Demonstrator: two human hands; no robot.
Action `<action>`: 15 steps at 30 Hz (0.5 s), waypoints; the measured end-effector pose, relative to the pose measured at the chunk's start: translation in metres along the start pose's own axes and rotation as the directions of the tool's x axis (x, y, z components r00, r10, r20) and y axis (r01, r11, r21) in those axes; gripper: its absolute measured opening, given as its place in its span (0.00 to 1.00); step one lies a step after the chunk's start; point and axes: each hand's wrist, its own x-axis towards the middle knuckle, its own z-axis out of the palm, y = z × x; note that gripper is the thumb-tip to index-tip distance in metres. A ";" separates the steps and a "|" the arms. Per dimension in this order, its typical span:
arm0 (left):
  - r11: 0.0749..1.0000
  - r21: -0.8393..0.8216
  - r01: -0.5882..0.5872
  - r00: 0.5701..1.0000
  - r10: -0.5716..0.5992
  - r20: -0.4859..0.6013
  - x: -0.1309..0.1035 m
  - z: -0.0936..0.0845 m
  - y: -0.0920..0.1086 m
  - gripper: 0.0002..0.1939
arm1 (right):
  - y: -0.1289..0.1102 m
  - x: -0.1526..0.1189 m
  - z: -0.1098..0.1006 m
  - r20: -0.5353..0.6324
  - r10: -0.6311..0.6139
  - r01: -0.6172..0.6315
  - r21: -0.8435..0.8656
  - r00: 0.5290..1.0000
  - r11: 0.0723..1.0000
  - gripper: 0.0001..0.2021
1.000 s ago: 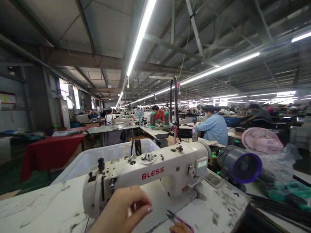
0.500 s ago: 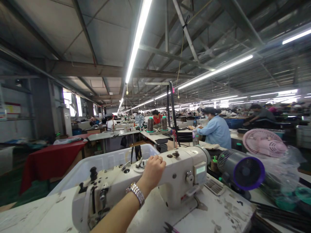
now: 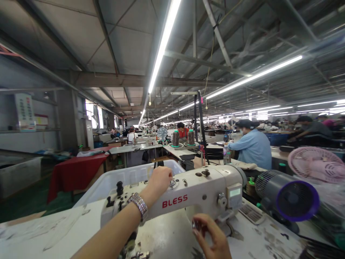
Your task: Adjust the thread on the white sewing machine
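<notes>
The white sewing machine [image 3: 188, 196] stands on the worn work table [image 3: 258, 233], with a white plastic bin [image 3: 129, 176] just behind it and a grey fan [image 3: 288, 198] to its right. The left hand [image 3: 159, 181], with a metal watch [image 3: 138, 205] on the wrist, rests with curled fingers on top of the machine arm. The right hand [image 3: 212, 239] pinches a small shiny part [image 3: 196, 225] under the machine arm.
</notes>
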 end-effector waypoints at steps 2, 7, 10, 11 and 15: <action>0.999 -0.018 0.046 0.999 -0.046 -0.008 -0.003 -0.003 -0.001 0.06 | -0.015 0.039 0.004 0.009 -0.075 0.075 -0.009 0.997 0.997 0.06; 0.991 -0.056 0.119 0.992 -0.120 -0.026 -0.009 -0.001 -0.009 0.05 | -0.026 0.108 0.027 0.093 -0.119 0.123 -0.033 0.988 0.992 0.08; 0.989 -0.072 0.132 0.990 -0.135 -0.044 -0.011 0.005 -0.012 0.05 | -0.018 0.129 0.041 0.124 -0.094 0.104 -0.074 0.988 0.992 0.09; 0.988 -0.072 0.136 0.989 -0.140 -0.050 -0.012 0.006 -0.013 0.05 | -0.016 0.134 0.045 0.130 -0.087 0.098 -0.083 0.988 0.992 0.10; 0.991 -0.048 0.127 0.989 -0.130 -0.065 -0.016 0.010 -0.009 0.07 | -0.013 0.145 0.051 0.218 -0.077 0.104 -0.115 0.973 0.988 0.09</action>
